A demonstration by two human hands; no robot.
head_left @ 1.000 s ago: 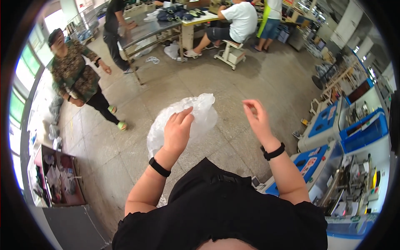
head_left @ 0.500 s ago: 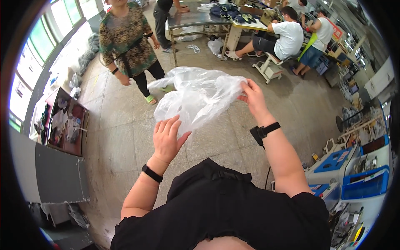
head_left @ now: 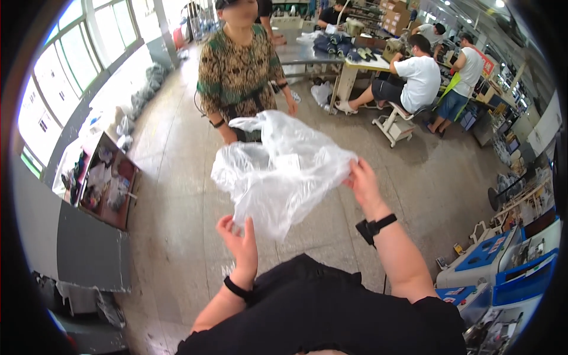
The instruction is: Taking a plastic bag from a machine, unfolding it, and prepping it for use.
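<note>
A clear, crumpled plastic bag (head_left: 284, 171) hangs spread in the air in front of me. At its right corner, my right hand (head_left: 362, 180) pinches the film between thumb and fingers. My left hand (head_left: 239, 245) is just below the bag's lower left edge, fingers bent and thumb apart, with no clear grip on the film. Whether its fingertips brush the bag cannot be made out. Dark bands circle both my wrists, and the right one carries a small black device (head_left: 368, 231).
A person in a patterned top (head_left: 239, 65) stands just beyond the bag. Workers sit and stand at a bench (head_left: 355, 62) holding shoes, at the far right. An open cabinet of odds and ends (head_left: 106, 183) stands left. Blue-and-white machines (head_left: 473, 260) line the near right.
The bag has spread wider and hangs lower. My left hand has moved down, and its fingers have bent. My right hand keeps its pinch. The view has tilted up, showing more of the person ahead.
</note>
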